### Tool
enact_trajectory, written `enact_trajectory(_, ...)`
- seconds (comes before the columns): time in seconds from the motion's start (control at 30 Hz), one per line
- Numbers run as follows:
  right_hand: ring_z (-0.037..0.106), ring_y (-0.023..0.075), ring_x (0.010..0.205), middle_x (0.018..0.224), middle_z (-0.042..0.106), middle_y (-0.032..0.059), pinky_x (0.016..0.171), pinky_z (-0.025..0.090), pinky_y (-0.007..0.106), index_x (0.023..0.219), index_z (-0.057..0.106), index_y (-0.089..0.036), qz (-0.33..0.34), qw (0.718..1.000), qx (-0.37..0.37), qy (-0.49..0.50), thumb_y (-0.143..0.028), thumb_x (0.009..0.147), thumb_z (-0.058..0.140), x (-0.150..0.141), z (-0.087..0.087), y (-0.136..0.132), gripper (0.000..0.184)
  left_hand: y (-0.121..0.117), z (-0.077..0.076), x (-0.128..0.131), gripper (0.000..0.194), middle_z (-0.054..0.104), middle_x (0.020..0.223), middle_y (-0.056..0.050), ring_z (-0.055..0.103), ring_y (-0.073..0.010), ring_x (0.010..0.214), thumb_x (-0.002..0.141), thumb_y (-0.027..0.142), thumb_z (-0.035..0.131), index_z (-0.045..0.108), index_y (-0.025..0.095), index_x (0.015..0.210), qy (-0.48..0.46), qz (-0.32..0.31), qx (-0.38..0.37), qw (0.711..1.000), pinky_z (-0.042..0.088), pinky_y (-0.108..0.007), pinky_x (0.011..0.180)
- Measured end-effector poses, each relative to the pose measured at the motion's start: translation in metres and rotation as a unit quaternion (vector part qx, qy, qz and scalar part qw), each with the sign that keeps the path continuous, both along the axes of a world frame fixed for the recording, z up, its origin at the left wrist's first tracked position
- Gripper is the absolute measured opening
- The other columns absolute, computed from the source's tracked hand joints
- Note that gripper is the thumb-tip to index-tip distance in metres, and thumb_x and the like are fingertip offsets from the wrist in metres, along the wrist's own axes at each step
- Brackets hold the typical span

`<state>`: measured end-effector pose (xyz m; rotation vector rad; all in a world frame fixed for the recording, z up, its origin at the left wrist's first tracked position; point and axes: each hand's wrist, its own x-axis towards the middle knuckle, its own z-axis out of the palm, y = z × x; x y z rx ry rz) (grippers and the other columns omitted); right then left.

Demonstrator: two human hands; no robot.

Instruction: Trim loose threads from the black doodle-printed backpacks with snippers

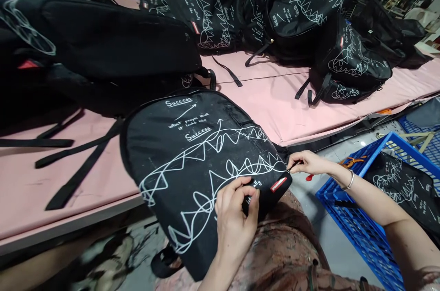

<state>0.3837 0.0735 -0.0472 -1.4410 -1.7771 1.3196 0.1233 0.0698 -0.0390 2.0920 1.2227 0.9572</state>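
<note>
A black backpack [178, 144] with white scribbled lines and lettering lies tilted in front of me, partly on the pink table edge and partly over my lap. My left hand [237, 213] presses on its lower front, fingers curled and the thumb close to the fingertips, gripping the fabric beside the white lettering. At the bag's right corner, near a red-and-white label [278, 184], my right hand [307, 162] pinches a small dark item with a bright glint at its tip; its kind is too small to make out. A small red piece [310, 177] shows under that hand.
Similar black backpacks stand along the pink table [254, 94], including a large dark one [120, 43] at left and a printed one [354, 62] at right. Loose straps [82, 172] trail on the table. Right of me, a blue crate [357, 236] holds another printed bag [405, 185].
</note>
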Motion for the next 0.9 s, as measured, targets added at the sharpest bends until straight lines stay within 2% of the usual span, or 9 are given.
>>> enact_trajectory(0.17,0.055,0.0124,0.068,0.074,0.063,-0.0003,0.063,0.041,0.021,0.081,0.064,-0.015,0.018,0.999,0.008,-0.026,-0.024,0.078,0.062,-0.010,0.008,0.003,0.009,-0.002,0.002,-0.004,0.011,0.056,0.104,-0.005,0.048,-0.0222,0.098,0.083,0.028,0.049,0.057,0.022,0.078,-0.006,0.004,0.002,1.000,0.037,-0.040,0.086)
enact_trajectory(0.47,0.055,0.0139,0.068,0.075,0.062,0.0020,0.063,0.043,0.024,0.080,0.062,-0.013,-0.025,0.999,-0.020,-0.005,-0.033,0.075,0.064,0.022,-0.004,0.002,0.021,0.001,0.001,-0.019,0.012,0.056,0.103,-0.005,0.049,-0.0225,0.099,0.083,0.030,0.049,0.057,0.022,0.077,-0.020,0.036,0.001,0.999,0.035,-0.041,0.089)
enact_trajectory(0.9,0.054,0.0139,0.068,0.072,0.062,0.0016,0.061,0.042,0.023,0.077,0.063,-0.014,-0.026,1.000,-0.009,-0.011,-0.032,0.075,0.063,0.008,0.000,-0.002,0.018,0.000,0.003,-0.020,0.010,0.056,0.103,-0.005,0.049,-0.0220,0.099,0.083,0.028,0.050,0.056,0.023,0.077,-0.032,0.038,-0.002,0.999,0.035,-0.040,0.089)
